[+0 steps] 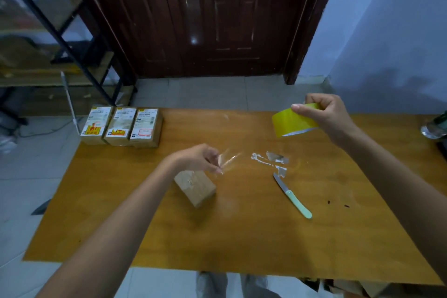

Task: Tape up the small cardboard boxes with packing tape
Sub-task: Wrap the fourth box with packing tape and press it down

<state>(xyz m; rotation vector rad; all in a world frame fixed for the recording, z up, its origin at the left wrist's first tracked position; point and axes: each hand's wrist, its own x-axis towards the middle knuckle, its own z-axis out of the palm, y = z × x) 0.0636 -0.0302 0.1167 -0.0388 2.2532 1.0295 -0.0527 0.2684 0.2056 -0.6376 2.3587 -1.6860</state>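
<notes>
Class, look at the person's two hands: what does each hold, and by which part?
The right hand grips the yellow tape roll around its rim. The left hand pinches a clear strip of tape by one end, above the small box.

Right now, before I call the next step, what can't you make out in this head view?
- Clear tape strip pinched by left hand: motion-blurred, length unclear.
- Plain brown cardboard box: far end hidden under that hand.
- Yellow packing tape roll: partly covered by right hand.
- Labels on three stacked-side-by-side boxes: text too small.
</notes>
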